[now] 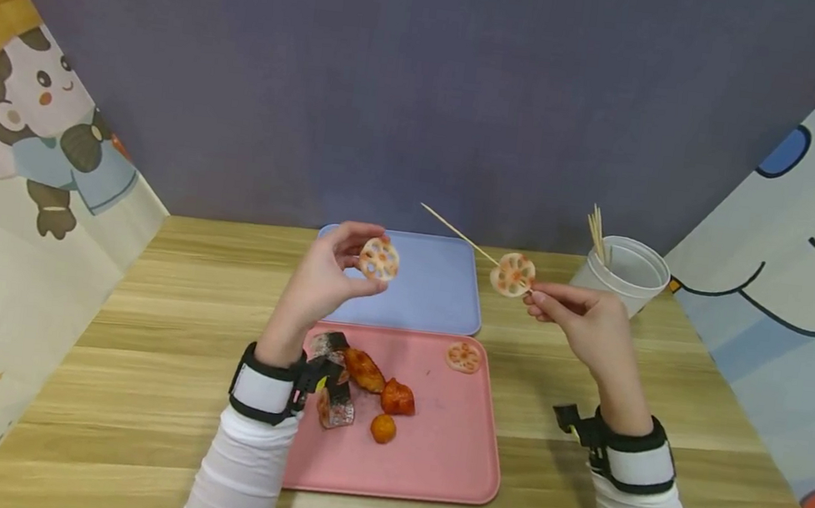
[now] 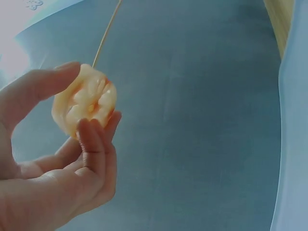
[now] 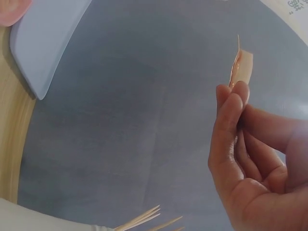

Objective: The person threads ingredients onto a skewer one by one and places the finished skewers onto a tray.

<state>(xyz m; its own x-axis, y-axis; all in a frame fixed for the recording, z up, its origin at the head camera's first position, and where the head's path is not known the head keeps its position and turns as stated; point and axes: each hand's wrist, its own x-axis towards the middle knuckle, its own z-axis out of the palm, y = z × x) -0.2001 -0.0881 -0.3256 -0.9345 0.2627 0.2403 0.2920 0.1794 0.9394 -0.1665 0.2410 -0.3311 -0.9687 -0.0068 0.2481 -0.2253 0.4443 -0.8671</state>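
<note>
Above the blue tray [image 1: 418, 289], my left hand [image 1: 330, 266] pinches a lotus root slice [image 1: 379, 258] by its edges, thumb on one side and fingertips on the other. My right hand [image 1: 581, 316] pinches a thin wooden skewer [image 1: 455, 230] near its lower end. A second lotus root slice [image 1: 513, 274] is on that skewer, right at the right fingertips. The skewer's bare tip points up and left, apart from the left hand's slice. In the right wrist view the skewered slice [image 3: 244, 67] shows edge-on.
A pink tray [image 1: 444, 459] holds another lotus root slice [image 1: 463, 358], a browned wing-like piece [image 1: 363, 370], a red-orange chunk [image 1: 398, 398], an orange ball [image 1: 383, 429] and dark-skinned pieces [image 1: 335, 407]. A white tub [image 1: 628, 271] with several skewers [image 1: 597, 232] stands at the right, near the grey back panel [image 1: 424, 105].
</note>
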